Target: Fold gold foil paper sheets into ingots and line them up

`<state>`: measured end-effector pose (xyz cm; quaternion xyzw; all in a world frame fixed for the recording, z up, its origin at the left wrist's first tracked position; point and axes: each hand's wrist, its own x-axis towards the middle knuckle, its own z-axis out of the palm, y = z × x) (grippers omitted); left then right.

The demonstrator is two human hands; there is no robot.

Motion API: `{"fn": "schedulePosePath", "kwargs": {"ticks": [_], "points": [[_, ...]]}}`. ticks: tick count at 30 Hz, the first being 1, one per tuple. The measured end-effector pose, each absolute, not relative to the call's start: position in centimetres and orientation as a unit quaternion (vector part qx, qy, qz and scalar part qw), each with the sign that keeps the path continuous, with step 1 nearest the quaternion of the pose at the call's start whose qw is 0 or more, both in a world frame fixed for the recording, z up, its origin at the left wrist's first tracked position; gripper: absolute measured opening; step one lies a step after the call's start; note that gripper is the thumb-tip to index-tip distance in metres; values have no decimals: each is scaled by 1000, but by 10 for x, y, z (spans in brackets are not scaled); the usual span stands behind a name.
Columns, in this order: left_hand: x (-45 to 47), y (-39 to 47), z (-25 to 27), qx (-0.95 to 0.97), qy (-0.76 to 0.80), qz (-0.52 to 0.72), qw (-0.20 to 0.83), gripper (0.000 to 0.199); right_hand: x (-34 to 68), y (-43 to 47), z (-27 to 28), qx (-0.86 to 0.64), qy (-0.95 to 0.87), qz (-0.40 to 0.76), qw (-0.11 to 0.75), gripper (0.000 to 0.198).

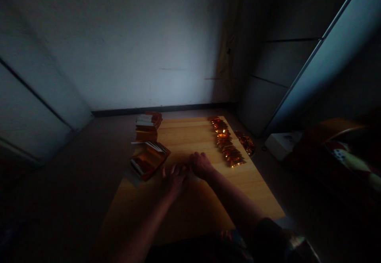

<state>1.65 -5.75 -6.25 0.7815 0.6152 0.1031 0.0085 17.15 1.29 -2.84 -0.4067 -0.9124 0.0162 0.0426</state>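
Note:
My right hand (pixel 201 165) is closed, knuckles up, over the middle of the wooden table (pixel 184 136). Beside it my left hand (pixel 174 179) is bent inward, its fingertips meeting the right hand's fingers. Something small is pinched where they meet, too dark and blurred to make out. Left of my hands lies a stack of gold foil paper (pixel 156 162) with white edges showing. Behind it is a second stack of foil paper (pixel 146 134). A row of folded shiny gold foil pieces (pixel 226 144) runs along the table's right side.
More gold foil pieces (pixel 245 142) sit just off the table's right edge, lower down. A white box (pixel 281 144) stands on the floor to the right. A pale wall (pixel 166 56) rises behind the table, and a tall cabinet (pixel 268 76) stands at the right. The room is dim.

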Motion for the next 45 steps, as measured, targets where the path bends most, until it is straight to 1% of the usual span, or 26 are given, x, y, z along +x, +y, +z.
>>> {"fn": "schedulePosePath", "kwargs": {"ticks": [6, 9, 16, 21, 26, 32, 37, 41, 45], "points": [[17, -57, -64, 776, 623, 97, 20, 37, 179, 15, -21, -402, -915, 25, 29, 18], [18, -58, -63, 780, 617, 103, 18, 36, 191, 13, -18, -396, -917, 24, 29, 21], [18, -60, -58, 785, 608, 116, 19, 35, 234, 1, -28, -398, -914, 28, 79, 32], [17, -55, -59, 781, 612, 122, 14, 37, 254, -7, -32, -395, -911, 15, 118, 27], [18, -42, -61, 769, 628, 118, 7, 35, 242, -8, -31, -384, -906, 31, 176, 29], [19, -39, -58, 770, 627, 120, -11, 40, 230, -3, -41, -369, -917, 63, 139, 25], [19, -33, -48, 801, 581, 143, -26, 36, 235, -3, -49, -371, -914, 60, 151, 28], [18, -23, -47, 847, 507, 157, 17, 33, 233, 2, -52, -377, -911, 69, 152, 26], [19, -24, -53, 863, 467, 195, 4, 21, 231, 7, -57, -386, -903, 82, 170, 24]]}}
